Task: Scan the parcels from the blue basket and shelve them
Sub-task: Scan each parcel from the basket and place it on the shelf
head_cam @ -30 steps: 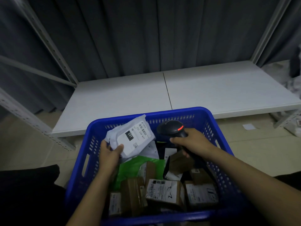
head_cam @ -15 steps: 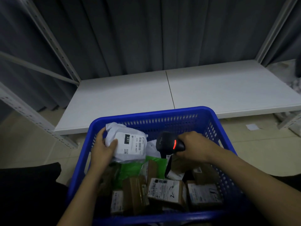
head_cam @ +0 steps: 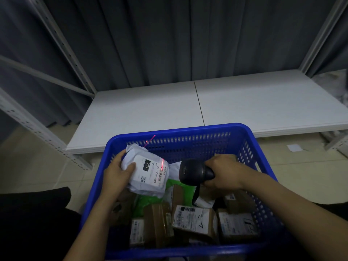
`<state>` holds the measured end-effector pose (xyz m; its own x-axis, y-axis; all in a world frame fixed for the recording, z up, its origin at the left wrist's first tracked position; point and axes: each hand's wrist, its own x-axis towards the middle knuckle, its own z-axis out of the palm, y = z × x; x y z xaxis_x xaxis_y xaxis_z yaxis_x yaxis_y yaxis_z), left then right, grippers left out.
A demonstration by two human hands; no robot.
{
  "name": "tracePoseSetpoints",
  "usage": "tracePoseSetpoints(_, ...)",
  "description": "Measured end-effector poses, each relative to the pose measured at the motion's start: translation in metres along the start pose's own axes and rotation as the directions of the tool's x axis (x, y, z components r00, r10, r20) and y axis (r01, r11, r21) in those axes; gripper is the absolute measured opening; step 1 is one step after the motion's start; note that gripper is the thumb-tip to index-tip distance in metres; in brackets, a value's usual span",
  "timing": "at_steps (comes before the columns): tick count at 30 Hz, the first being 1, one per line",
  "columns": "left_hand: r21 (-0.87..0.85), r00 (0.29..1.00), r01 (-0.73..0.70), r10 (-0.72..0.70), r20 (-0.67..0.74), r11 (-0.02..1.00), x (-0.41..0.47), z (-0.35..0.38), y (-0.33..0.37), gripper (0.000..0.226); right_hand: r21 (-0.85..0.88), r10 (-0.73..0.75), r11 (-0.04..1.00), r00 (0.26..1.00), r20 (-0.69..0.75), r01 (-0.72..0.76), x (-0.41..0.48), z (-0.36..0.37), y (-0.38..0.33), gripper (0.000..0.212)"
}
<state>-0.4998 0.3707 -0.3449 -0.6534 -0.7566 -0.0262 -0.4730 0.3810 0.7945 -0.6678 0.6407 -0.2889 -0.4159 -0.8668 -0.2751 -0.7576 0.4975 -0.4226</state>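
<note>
A blue basket [head_cam: 250, 144] sits in front of me, filled with several cardboard parcels [head_cam: 194, 222] and a green bag [head_cam: 145, 203]. My left hand [head_cam: 115, 175] grips a white bag parcel [head_cam: 148, 172] with a label reading 231, held over the basket's left side. My right hand [head_cam: 224, 171] holds a black barcode scanner [head_cam: 194, 172] pointed left at that parcel. A red scan line crosses the label's top edge and the basket's far wall. Beyond the basket lies a low white shelf [head_cam: 207, 104].
Grey perforated shelf uprights [head_cam: 62, 44] rise at left and right, with a dark curtain behind. A scrap of paper [head_cam: 293, 147] lies on the tiled floor at right. A dark shape [head_cam: 33, 213] fills the lower left.
The scanner has turned to face the parcel and its red line now falls on the label. My left hand has lowered the white parcel slightly and tilted its label toward the scanner.
</note>
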Motion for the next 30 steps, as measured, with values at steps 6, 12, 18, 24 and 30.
tracePoseSetpoints(6, 0.007, 1.0, -0.006, 0.006, -0.001, 1.0, 0.0, 0.001, 0.002, 0.058, 0.046, 0.002, 0.999, 1.0, -0.019, -0.001, 0.0, -0.001, 0.0, 0.013)
tracePoseSetpoints(12, -0.098, 0.999, 0.009, -0.012, -0.036, 0.995, 0.0, 0.0, 0.031, 0.072, 0.273, 0.059, 0.962, 0.982, -0.18, -0.008, -0.007, -0.008, 0.0, 0.016)
tracePoseSetpoints(18, -0.296, 0.997, -0.07, 0.072, -0.005, 0.953, 0.011, -0.014, 0.112, 0.068, 0.713, 0.381, 0.701, 0.834, -0.398, 0.02, -0.027, -0.033, -0.005, 0.014)
tracePoseSetpoints(24, -0.497, 0.967, -0.203, 0.251, 0.03, 0.843, 0.011, -0.033, 0.215, 0.075, 0.854, 0.532, 0.439, 0.685, -0.497, 0.279, -0.053, -0.097, -0.037, 0.021)
tracePoseSetpoints(30, -0.728, 0.953, -0.225, 0.3, -0.028, 0.648, 0.002, -0.059, 0.302, 0.068, 0.747, 0.539, 0.426, 0.519, -0.663, 0.511, -0.074, -0.171, -0.081, 0.025)
